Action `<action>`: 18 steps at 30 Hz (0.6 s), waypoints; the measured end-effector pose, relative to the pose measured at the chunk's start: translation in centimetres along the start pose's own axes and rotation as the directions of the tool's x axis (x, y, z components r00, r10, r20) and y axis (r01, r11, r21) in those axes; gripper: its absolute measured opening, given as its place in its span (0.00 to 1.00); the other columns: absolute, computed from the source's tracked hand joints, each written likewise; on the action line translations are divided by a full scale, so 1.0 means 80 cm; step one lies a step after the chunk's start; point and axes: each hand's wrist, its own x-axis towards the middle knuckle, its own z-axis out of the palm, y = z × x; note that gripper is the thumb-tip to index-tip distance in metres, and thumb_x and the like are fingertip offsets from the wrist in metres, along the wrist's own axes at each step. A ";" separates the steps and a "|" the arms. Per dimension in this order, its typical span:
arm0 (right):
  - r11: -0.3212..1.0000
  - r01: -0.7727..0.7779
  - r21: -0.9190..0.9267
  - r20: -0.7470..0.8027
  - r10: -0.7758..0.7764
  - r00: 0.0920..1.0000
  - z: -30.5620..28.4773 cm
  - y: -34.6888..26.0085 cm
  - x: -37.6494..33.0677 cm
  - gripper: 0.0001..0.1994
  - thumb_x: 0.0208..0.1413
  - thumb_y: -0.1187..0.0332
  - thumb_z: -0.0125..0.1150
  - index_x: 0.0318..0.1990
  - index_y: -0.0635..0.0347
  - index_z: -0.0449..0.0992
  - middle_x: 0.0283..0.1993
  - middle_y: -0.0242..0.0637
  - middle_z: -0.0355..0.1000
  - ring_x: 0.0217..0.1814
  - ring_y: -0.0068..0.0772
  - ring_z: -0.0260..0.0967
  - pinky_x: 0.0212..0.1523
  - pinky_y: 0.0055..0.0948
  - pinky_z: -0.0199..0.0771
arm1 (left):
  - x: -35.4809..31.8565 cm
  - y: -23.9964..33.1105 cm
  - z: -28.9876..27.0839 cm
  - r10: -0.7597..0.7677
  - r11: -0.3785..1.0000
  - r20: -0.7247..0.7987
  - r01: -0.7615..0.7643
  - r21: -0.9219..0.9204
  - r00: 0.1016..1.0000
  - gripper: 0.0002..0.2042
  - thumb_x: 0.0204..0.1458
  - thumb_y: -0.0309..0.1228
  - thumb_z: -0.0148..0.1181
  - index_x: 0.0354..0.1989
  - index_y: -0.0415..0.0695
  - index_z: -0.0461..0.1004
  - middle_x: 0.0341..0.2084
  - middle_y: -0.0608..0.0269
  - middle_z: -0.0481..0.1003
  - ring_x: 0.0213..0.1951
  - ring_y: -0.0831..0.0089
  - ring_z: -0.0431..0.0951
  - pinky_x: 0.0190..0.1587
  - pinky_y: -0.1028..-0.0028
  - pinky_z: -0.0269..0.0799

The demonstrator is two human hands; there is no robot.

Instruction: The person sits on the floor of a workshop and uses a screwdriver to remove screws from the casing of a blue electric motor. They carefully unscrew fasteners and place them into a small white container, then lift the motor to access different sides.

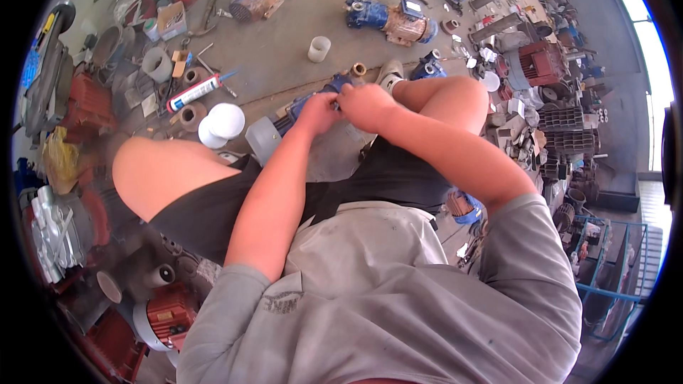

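My left hand (319,113) and my right hand (365,107) meet in front of me, fingers bent and pressed close together. Whatever small thing they pinch is hidden between the fingertips. Just beyond and beneath them lies a blue machine part (302,104) with a brassy round fitting (358,70) at its far end; my hands cover much of it. A pale, translucent plastic container (263,140) stands left of my left wrist. Between my thighs, below the hands, is a greyish sheet-like surface (327,156) that I cannot identify.
On the left are a sealant cartridge (193,92), a white round tub (226,121) and a brown ring (191,116). Farther off stand a white cup (319,48) and blue-and-copper motors (405,23). Dense machine parts and a red motor (537,65) line the right.
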 end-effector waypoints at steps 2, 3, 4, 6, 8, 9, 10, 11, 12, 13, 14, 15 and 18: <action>0.984 -0.131 0.121 0.129 0.115 0.985 -0.004 -0.013 0.004 0.17 0.58 0.61 0.60 0.51 0.57 0.81 0.50 0.45 0.82 0.51 0.44 0.82 0.48 0.43 0.82 | 0.000 -0.003 -0.004 0.030 0.993 0.016 -0.032 0.111 0.999 0.14 0.46 0.33 0.74 0.41 0.43 0.83 0.30 0.53 0.81 0.31 0.64 0.79 0.39 0.65 0.74; 0.984 -0.148 0.096 0.092 0.139 0.986 0.011 -0.007 0.004 0.16 0.62 0.60 0.58 0.48 0.62 0.79 0.44 0.43 0.83 0.46 0.46 0.83 0.44 0.44 0.83 | 0.004 0.003 0.000 0.020 0.994 0.028 -0.022 0.107 0.999 0.14 0.46 0.33 0.74 0.41 0.43 0.83 0.30 0.53 0.81 0.32 0.64 0.80 0.39 0.65 0.74; 0.980 -0.169 0.105 0.090 0.159 0.983 0.011 -0.007 0.003 0.16 0.62 0.60 0.58 0.49 0.63 0.78 0.44 0.43 0.83 0.46 0.46 0.83 0.44 0.44 0.83 | 0.001 0.003 0.002 -0.004 0.994 0.037 0.000 0.107 0.999 0.14 0.47 0.33 0.74 0.42 0.43 0.83 0.30 0.54 0.81 0.32 0.64 0.80 0.40 0.65 0.74; 0.971 -0.205 0.124 0.081 0.196 0.977 0.005 -0.006 0.002 0.18 0.62 0.59 0.58 0.52 0.64 0.76 0.44 0.43 0.83 0.47 0.46 0.83 0.44 0.45 0.82 | -0.002 0.006 0.003 -0.013 0.997 0.017 0.011 0.076 1.000 0.14 0.47 0.33 0.74 0.42 0.43 0.83 0.30 0.54 0.82 0.32 0.63 0.80 0.40 0.65 0.75; 0.986 -0.101 0.133 0.045 0.096 0.994 -0.005 -0.004 -0.001 0.20 0.63 0.59 0.58 0.55 0.65 0.71 0.43 0.45 0.82 0.45 0.48 0.83 0.42 0.46 0.82 | -0.006 0.002 0.005 0.007 1.000 -0.032 -0.007 0.010 0.999 0.15 0.47 0.34 0.74 0.42 0.43 0.83 0.30 0.53 0.82 0.32 0.63 0.80 0.41 0.64 0.75; 0.991 -0.004 0.134 -0.042 0.010 0.999 -0.006 -0.001 -0.006 0.21 0.63 0.58 0.57 0.55 0.66 0.71 0.42 0.46 0.82 0.45 0.48 0.83 0.42 0.46 0.82 | -0.005 -0.001 0.005 0.022 1.000 -0.021 -0.022 -0.003 1.000 0.14 0.48 0.34 0.74 0.43 0.44 0.83 0.31 0.53 0.82 0.33 0.62 0.81 0.41 0.64 0.75; 0.988 0.092 0.125 -0.128 -0.076 0.989 -0.007 0.002 -0.010 0.21 0.64 0.58 0.57 0.55 0.66 0.70 0.42 0.47 0.82 0.44 0.49 0.83 0.41 0.47 0.82 | -0.003 -0.005 0.004 0.036 0.999 -0.010 -0.037 -0.017 0.999 0.14 0.48 0.34 0.73 0.43 0.44 0.84 0.31 0.52 0.82 0.34 0.61 0.81 0.42 0.64 0.75; 0.986 0.036 0.160 -0.045 -0.029 0.999 -0.008 0.002 -0.008 0.21 0.63 0.58 0.58 0.55 0.65 0.71 0.43 0.47 0.82 0.45 0.49 0.83 0.43 0.47 0.82 | -0.002 -0.008 0.003 0.051 0.998 0.002 -0.051 -0.032 0.999 0.14 0.48 0.34 0.73 0.43 0.45 0.84 0.32 0.51 0.83 0.34 0.61 0.82 0.42 0.63 0.75; 0.981 -0.016 0.193 0.038 0.009 0.999 -0.019 -0.005 -0.005 0.20 0.63 0.58 0.59 0.56 0.64 0.72 0.44 0.47 0.82 0.47 0.50 0.82 0.44 0.47 0.81 | -0.002 -0.015 0.004 0.040 0.999 0.001 -0.040 -0.020 0.999 0.14 0.49 0.35 0.73 0.43 0.45 0.84 0.33 0.51 0.83 0.35 0.60 0.82 0.43 0.63 0.75; 0.973 -0.073 0.219 0.120 0.047 0.992 -0.027 -0.009 -0.002 0.20 0.62 0.59 0.60 0.56 0.63 0.73 0.45 0.47 0.82 0.48 0.50 0.82 0.46 0.47 0.81 | 0.000 -0.019 0.004 0.033 0.999 -0.001 -0.033 -0.009 0.999 0.14 0.49 0.35 0.73 0.43 0.45 0.84 0.34 0.50 0.83 0.36 0.60 0.83 0.43 0.63 0.75; 0.966 -0.125 0.227 0.126 0.098 0.987 -0.031 -0.012 -0.001 0.20 0.62 0.58 0.59 0.56 0.61 0.73 0.45 0.47 0.82 0.49 0.50 0.82 0.46 0.47 0.81 | 0.000 -0.023 0.004 0.026 1.000 -0.003 -0.026 0.002 1.000 0.13 0.49 0.35 0.73 0.43 0.45 0.84 0.35 0.49 0.83 0.37 0.60 0.83 0.44 0.63 0.76; 0.954 -0.188 0.235 0.137 0.159 0.978 -0.031 -0.014 -0.005 0.20 0.63 0.57 0.59 0.56 0.60 0.74 0.45 0.48 0.82 0.49 0.50 0.82 0.46 0.47 0.81 | -0.001 -0.018 0.007 0.004 1.000 -0.001 -0.004 0.014 1.000 0.13 0.50 0.34 0.73 0.43 0.45 0.84 0.35 0.49 0.83 0.38 0.59 0.83 0.44 0.63 0.76; 0.955 -0.147 0.258 0.023 0.146 0.989 -0.031 -0.013 -0.008 0.19 0.63 0.56 0.58 0.55 0.58 0.75 0.44 0.47 0.82 0.47 0.52 0.82 0.45 0.48 0.82 | -0.006 -0.009 0.008 -0.007 1.000 -0.031 0.008 0.019 0.999 0.13 0.51 0.34 0.72 0.43 0.46 0.84 0.36 0.48 0.83 0.39 0.59 0.84 0.45 0.63 0.76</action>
